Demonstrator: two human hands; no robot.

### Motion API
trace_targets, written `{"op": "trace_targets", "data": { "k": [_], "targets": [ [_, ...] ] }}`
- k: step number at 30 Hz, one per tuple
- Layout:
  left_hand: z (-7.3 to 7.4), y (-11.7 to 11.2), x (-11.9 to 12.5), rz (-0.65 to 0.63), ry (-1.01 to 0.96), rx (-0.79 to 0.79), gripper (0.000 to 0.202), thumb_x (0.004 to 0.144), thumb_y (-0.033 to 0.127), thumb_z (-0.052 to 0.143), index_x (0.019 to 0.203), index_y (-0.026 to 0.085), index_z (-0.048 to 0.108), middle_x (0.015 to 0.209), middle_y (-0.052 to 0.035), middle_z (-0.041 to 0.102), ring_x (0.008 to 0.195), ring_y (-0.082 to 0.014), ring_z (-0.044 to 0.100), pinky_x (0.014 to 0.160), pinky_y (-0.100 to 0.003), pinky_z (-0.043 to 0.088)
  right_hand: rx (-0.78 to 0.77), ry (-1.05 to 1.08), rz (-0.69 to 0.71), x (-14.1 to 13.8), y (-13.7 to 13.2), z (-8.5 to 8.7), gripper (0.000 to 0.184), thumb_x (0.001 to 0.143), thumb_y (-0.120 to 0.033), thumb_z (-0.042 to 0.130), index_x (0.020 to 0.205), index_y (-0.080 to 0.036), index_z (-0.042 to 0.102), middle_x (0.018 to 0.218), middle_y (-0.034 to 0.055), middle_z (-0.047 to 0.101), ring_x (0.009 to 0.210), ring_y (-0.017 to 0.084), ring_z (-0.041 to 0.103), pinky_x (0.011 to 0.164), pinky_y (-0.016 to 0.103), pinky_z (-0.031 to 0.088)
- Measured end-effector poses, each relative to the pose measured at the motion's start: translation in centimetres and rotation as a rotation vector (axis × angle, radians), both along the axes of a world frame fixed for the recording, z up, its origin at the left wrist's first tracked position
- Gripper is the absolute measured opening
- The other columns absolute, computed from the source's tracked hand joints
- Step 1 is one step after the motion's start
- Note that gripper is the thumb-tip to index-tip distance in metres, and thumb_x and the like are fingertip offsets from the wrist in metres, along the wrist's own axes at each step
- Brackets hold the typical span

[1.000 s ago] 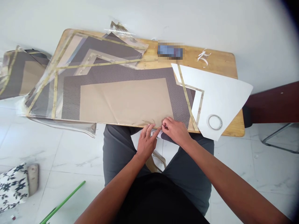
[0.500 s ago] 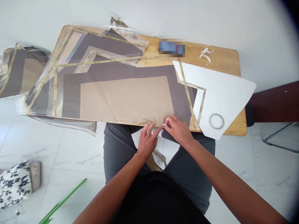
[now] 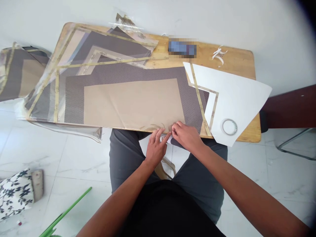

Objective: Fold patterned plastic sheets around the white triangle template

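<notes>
My left hand point(image 3: 156, 146) rests at the table's front edge. Its fingers are stretched and apart over the near edge of a clear-wrapped sheet with a tan panel point(image 3: 130, 103) and a dark patterned border point(image 3: 106, 74). Close beside it, my right hand point(image 3: 185, 135) is closed in a pinch at the same edge; whatever the fingertips hold is hidden. A curled white and dark paper edge point(image 3: 176, 141) hangs below the hands, over my lap. To the right, a tape roll point(image 3: 229, 127) lies on a white sheet point(image 3: 237, 95).
More dark wrapped sheets point(image 3: 106, 41) cover the left of the wooden table point(image 3: 243, 64). A blurred phone-like thing point(image 3: 182, 48) and white paper strips point(image 3: 218, 56) lie along the back. On the floor are a green stick point(image 3: 71, 207) and a floral cushion point(image 3: 16, 194).
My right hand has shifted slightly left, toward the left fingers. The small white bit at its fingertips is out of sight now. The left hand stays in place.
</notes>
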State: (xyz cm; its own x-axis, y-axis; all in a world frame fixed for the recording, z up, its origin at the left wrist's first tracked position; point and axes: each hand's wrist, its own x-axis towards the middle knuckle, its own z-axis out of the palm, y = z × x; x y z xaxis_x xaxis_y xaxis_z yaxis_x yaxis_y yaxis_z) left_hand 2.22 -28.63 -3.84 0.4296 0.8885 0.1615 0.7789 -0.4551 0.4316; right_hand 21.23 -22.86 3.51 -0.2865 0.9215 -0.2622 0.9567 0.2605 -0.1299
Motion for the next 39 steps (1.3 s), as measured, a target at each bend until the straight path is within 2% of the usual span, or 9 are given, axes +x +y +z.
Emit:
{"op": "trace_targets", "data": {
  "k": [5, 9, 15, 23, 28, 33, 39],
  "targets": [
    [-0.2, -0.1, 0.1, 0.009, -0.013, -0.011, 0.071, 0.087, 0.001, 0.059, 0.154, 0.027, 0.056, 0.161, -0.0106, 0.051, 0.155, -0.0321, 0.042, 0.129, -0.052, 0.038, -0.091, -0.120, 0.018, -1.3, 1.5, 1.0, 0.019, 0.102, -0.022, 0.052, 0.105, -0.017, 0.070, 0.103, 0.0123, 0.073, 0.083, 0.023, 0.071, 0.062, 0.033, 0.032],
    [-0.5, -0.1, 0.1, 0.021, -0.070, -0.010, 0.064, 0.091, 0.003, 0.055, 0.153, 0.018, 0.052, 0.161, -0.0113, 0.053, 0.156, -0.0296, 0.041, 0.131, -0.049, 0.036, -0.113, -0.147, 0.026, -1.5, 1.8, 1.2, 0.021, 0.100, -0.019, 0.051, 0.107, -0.016, 0.070, 0.104, 0.0145, 0.075, 0.086, 0.025, 0.073, 0.064, 0.033, 0.035],
    [-0.7, -0.1, 0.0, 0.018, -0.074, 0.002, 0.063, 0.093, 0.006, 0.055, 0.155, 0.018, 0.049, 0.161, -0.0123, 0.054, 0.157, -0.0293, 0.041, 0.131, -0.050, 0.037, -0.065, -0.141, 0.035, -1.2, 1.2, 0.4, 0.020, 0.100, -0.019, 0.048, 0.105, -0.017, 0.067, 0.100, 0.0123, 0.074, 0.081, 0.024, 0.070, 0.061, 0.034, 0.028],
    [-0.6, -0.2, 0.0, 0.015, -0.048, -0.001, 0.066, 0.093, 0.006, 0.054, 0.157, 0.020, 0.046, 0.162, -0.0116, 0.053, 0.157, -0.0294, 0.042, 0.132, -0.051, 0.036, 0.022, -0.063, -0.049, -0.1, 0.0, -1.4, 0.015, 0.099, -0.023, 0.050, 0.098, -0.020, 0.064, 0.097, 0.0076, 0.072, 0.079, 0.020, 0.064, 0.061, 0.034, 0.020],
    [-0.6, -0.2, 0.0, 0.015, -0.051, 0.000, 0.066, 0.093, 0.006, 0.055, 0.157, 0.020, 0.046, 0.162, -0.0120, 0.053, 0.157, -0.0292, 0.041, 0.132, -0.050, 0.035, 0.072, 0.050, -0.118, 1.1, -1.2, -1.8, 0.011, 0.099, -0.025, 0.052, 0.096, -0.021, 0.062, 0.095, 0.0043, 0.069, 0.077, 0.018, 0.060, 0.061, 0.033, 0.020],
    [-0.7, -0.2, 0.1, 0.025, -0.053, -0.002, 0.065, 0.092, 0.006, 0.055, 0.155, 0.019, 0.048, 0.161, -0.0124, 0.054, 0.156, -0.0300, 0.041, 0.131, -0.051, 0.035, 0.071, 0.114, -0.044, 1.4, -1.6, -1.3, 0.017, 0.105, -0.026, 0.048, 0.103, -0.023, 0.064, 0.099, 0.0037, 0.068, 0.083, 0.017, 0.062, 0.061, 0.032, 0.023],
    [-0.8, -0.2, 0.2, 0.026, -0.057, -0.001, 0.064, 0.093, 0.006, 0.055, 0.155, 0.019, 0.048, 0.161, -0.0129, 0.054, 0.157, -0.0300, 0.041, 0.131, -0.051, 0.035, 0.000, -0.039, -0.013, 0.0, -0.5, -0.1, 0.023, 0.108, -0.028, 0.044, 0.103, -0.021, 0.066, 0.099, 0.0082, 0.071, 0.083, 0.020, 0.065, 0.060, 0.033, 0.024]
  ]
}}
